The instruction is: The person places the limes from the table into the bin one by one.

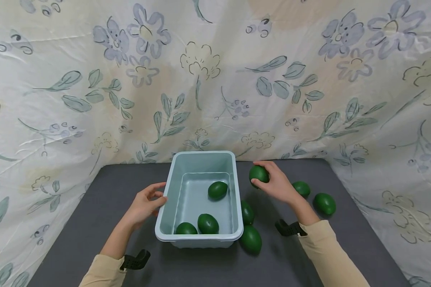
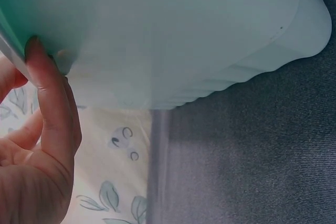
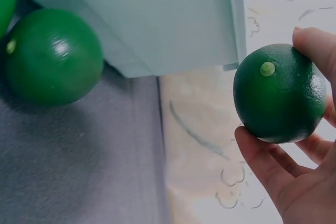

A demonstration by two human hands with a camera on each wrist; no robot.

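A pale blue plastic bin (image 1: 202, 154) stands mid-table with three green limes in it: one (image 1: 217, 190) near the right wall and two (image 1: 208, 223) (image 1: 186, 229) at the near end. My right hand (image 1: 263, 177) holds another lime (image 1: 258, 173) in the air just right of the bin's far corner; in the right wrist view the lime (image 3: 278, 95) sits between thumb and fingers (image 3: 265, 158). My left hand (image 1: 160, 193) touches the bin's left wall with its fingertips. In the left wrist view a straight finger (image 2: 50, 103) lies against the bin (image 2: 184, 35).
Loose limes lie on the dark grey table (image 1: 104, 207): two (image 1: 247, 212) (image 1: 250, 239) against the bin's right side, two more (image 1: 301, 188) (image 1: 324, 203) beyond my right wrist. One lime (image 3: 52, 56) shows beside the bin in the right wrist view. A flowered cloth (image 1: 215, 79) hangs around the table.
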